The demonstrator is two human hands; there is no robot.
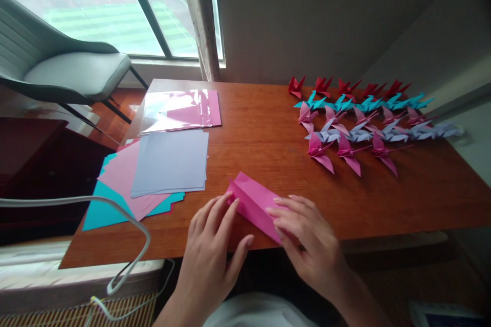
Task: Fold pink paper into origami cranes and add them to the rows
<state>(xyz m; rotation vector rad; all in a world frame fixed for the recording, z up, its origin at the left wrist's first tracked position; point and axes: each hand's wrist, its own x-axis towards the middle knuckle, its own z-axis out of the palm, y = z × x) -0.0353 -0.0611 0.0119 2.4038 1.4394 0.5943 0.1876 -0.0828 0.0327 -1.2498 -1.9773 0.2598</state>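
Observation:
A partly folded magenta paper [255, 199] lies near the front edge of the wooden table [261, 127]. My left hand [213, 245] rests beside its left end, fingers stretched out, fingertips touching the paper's corner. My right hand [307, 240] lies flat on the paper's right end, fingers extended and pressing it down. Neither hand is closed around anything.
A stack of lilac, pink and teal paper sheets [153, 173] lies left of the hands, with a glossy plastic sleeve [180, 110] behind it. Rows of folded paper cranes [356, 122] in red, teal, pink and lilac fill the right. A chair [69, 71] stands by the window; a white cable [126, 245] hangs left.

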